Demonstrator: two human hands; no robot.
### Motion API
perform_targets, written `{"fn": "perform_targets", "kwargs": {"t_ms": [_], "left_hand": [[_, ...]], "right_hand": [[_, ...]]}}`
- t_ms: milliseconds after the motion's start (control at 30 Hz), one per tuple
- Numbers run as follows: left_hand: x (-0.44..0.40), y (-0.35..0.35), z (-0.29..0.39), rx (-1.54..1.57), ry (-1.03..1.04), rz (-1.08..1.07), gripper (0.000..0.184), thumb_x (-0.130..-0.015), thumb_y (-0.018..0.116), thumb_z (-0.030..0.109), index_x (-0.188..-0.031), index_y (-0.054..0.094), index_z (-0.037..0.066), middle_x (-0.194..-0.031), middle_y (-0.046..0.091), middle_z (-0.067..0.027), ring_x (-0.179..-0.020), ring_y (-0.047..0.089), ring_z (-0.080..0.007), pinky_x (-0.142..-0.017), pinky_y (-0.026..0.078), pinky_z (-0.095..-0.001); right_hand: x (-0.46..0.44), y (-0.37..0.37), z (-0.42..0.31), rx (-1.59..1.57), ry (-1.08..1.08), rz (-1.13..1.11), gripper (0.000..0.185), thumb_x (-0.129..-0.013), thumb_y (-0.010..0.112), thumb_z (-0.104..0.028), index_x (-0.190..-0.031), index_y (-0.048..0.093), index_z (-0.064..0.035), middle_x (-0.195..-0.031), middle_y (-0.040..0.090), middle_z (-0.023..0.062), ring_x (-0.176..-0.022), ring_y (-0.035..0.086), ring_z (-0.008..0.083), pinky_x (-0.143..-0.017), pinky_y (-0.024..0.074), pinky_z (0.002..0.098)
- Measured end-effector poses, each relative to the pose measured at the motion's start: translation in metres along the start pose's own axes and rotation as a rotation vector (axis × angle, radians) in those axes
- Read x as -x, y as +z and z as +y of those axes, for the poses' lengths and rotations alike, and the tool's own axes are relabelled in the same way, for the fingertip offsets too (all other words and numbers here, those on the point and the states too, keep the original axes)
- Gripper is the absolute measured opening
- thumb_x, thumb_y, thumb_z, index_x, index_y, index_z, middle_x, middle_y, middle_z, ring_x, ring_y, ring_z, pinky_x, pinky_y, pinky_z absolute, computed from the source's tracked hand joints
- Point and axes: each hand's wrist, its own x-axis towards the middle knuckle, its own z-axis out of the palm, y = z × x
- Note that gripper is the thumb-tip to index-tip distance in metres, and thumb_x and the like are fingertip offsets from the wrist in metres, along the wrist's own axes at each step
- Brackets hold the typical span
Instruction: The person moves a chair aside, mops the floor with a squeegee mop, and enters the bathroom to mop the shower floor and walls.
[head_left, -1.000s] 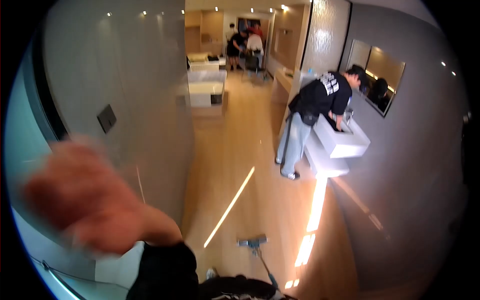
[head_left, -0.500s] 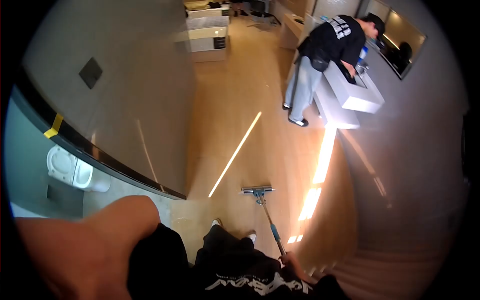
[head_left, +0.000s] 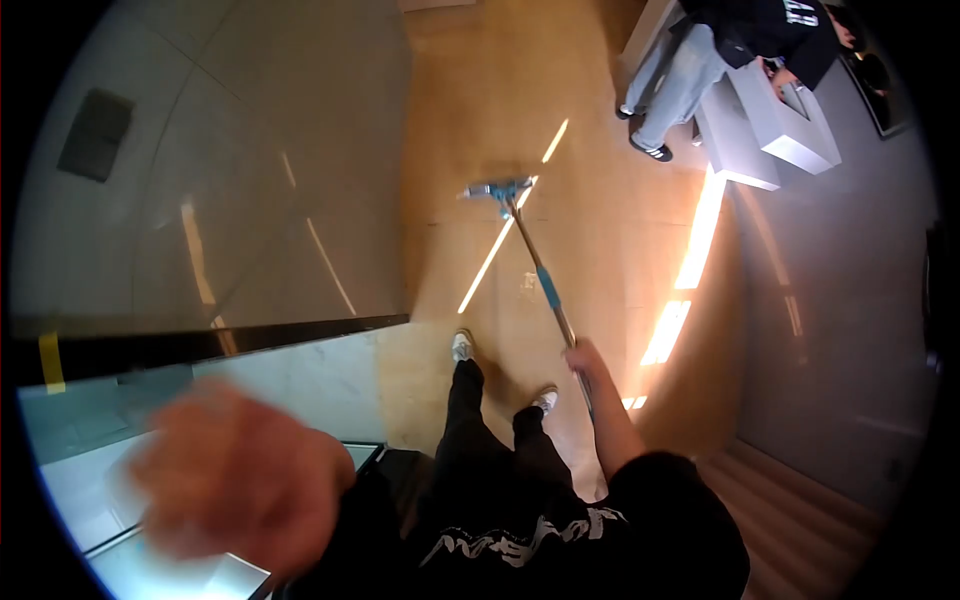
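My right hand (head_left: pixel 588 362) is closed round the metal pole of a mop (head_left: pixel 548 285) with a blue sleeve. The mop's flat blue-grey head (head_left: pixel 498 190) is over the wooden floor (head_left: pixel 580 240), crossing a thin strip of light. At the lower left, close to the camera, my left hand (head_left: pixel 235 470) is raised and smeared by motion; its fingers cannot be made out. My two feet in white shoes stand on the floor behind the mop head.
A co-worker (head_left: pixel 765 30) in a black shirt bends over a white basin (head_left: pixel 800 140) at the upper right. A grey wall panel (head_left: pixel 270 150) with a dark edge stands left, beside a pale tiled floor (head_left: pixel 310 385). Grey wall on the right.
The view has tilted down. The mop head has moved forward onto the light strip, and my right arm shows more fully. My left hand has come back into view, blurred.
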Motion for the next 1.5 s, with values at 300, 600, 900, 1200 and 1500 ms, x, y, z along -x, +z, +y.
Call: {"fn": "perform_targets", "kwargs": {"t_ms": [300,600,900,1200,1500], "left_hand": [[0.362,-0.104,-0.077,-0.025,-1.814,-0.644,0.011,-0.079,0.049,0.009,-0.082,0.058,0.003,-0.058,0.052,-0.003,-0.048,0.045,-0.0072,-0.045,0.037,-0.0204],[0.426,-0.169,-0.05,-0.214,-2.064,-0.887,0.013,-0.077,0.046,0.006,-0.082,0.057,0.002,-0.06,0.055,-0.0051,-0.046,0.049,-0.0093,-0.042,0.04,-0.022],[0.473,-0.061,0.03,-0.022,-1.984,-0.888,0.015,-0.078,0.045,0.01,-0.085,0.056,0.002,-0.064,0.056,-0.006,-0.052,0.052,-0.0115,-0.046,0.042,-0.023],[0.474,-0.021,0.11,0.182,-1.803,-1.179,0.014,-0.079,0.048,0.01,-0.089,0.054,0.002,-0.068,0.056,-0.005,-0.055,0.051,-0.0105,-0.05,0.043,-0.0215],[0.472,-0.04,0.138,0.287,-2.12,-0.713,0.017,-0.082,0.045,0.017,-0.088,0.054,0.004,-0.067,0.054,-0.0029,-0.055,0.052,-0.0092,-0.048,0.042,-0.0209]], "right_hand": [[-0.157,0.091,-0.243,-0.516,0.094,-0.181,0.027,-0.082,0.043,-0.025,-0.066,0.046,-0.0038,-0.044,0.046,0.0063,-0.031,0.042,0.0171,-0.032,0.0367,0.0303],[-0.074,0.104,-0.024,-0.055,0.095,-0.064,0.054,-0.084,0.025,-0.045,-0.074,0.046,0.003,-0.049,0.046,0.0156,-0.042,0.05,0.0279,-0.049,0.0417,0.0395],[0.195,-0.025,0.318,0.436,0.108,-0.15,0.046,-0.084,0.033,-0.04,-0.086,0.055,0.0007,-0.081,0.054,0.0271,-0.081,0.051,0.044,-0.071,0.0392,0.049],[0.264,-0.082,0.29,-0.174,0.357,-0.258,0.043,-0.083,0.044,-0.037,-0.059,0.048,-0.002,-0.045,0.044,0.0066,-0.038,0.044,0.0145,-0.035,0.034,0.0287],[0.069,0.046,0.101,-0.076,-0.129,-0.217,0.057,-0.084,0.032,-0.049,-0.046,0.042,-0.0071,-0.036,0.041,0.006,-0.028,0.041,0.0171,-0.03,0.0342,0.0285]]}}
